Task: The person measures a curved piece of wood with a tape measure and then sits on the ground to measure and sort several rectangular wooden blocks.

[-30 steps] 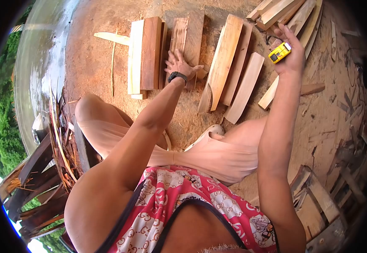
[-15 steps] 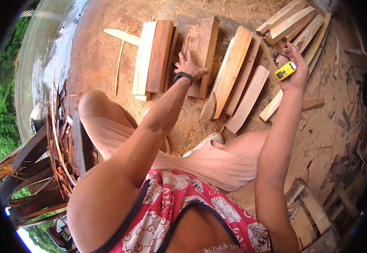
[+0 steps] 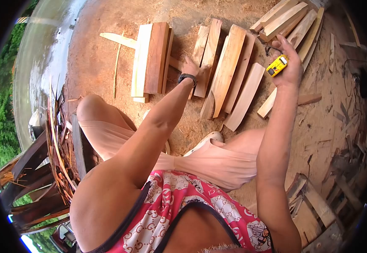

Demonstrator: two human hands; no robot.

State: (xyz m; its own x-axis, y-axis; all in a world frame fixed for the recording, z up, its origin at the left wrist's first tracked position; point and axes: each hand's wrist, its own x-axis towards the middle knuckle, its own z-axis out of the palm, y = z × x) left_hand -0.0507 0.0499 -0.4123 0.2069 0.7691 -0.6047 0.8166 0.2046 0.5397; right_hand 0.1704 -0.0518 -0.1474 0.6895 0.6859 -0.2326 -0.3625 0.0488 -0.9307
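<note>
My left hand (image 3: 191,67), with a dark watch on its wrist, is wrapped around a short wooden plank (image 3: 200,44) standing on edge. Part of its lower end is hidden by the hand. Right against it lies another plank (image 3: 211,52). A yellow tape measure (image 3: 277,65) is held in my right hand (image 3: 291,67), against the palm, with a dark strap hanging near the fingers. That hand is raised above the ground, beside the row of cut planks (image 3: 232,67).
A stack of planks (image 3: 156,59) lies left of my left hand. More timber (image 3: 285,21) is piled at the upper right. Scrap wood (image 3: 314,206) covers the lower right, and dark slabs and bark strips (image 3: 57,143) stand at the left. My feet rest on sawdust-strewn ground.
Under my left hand, the wide plank face has turned to a narrower side, and the fingers have gone from spread flat to gripping. My right hand has shifted slightly left with the tape measure.
</note>
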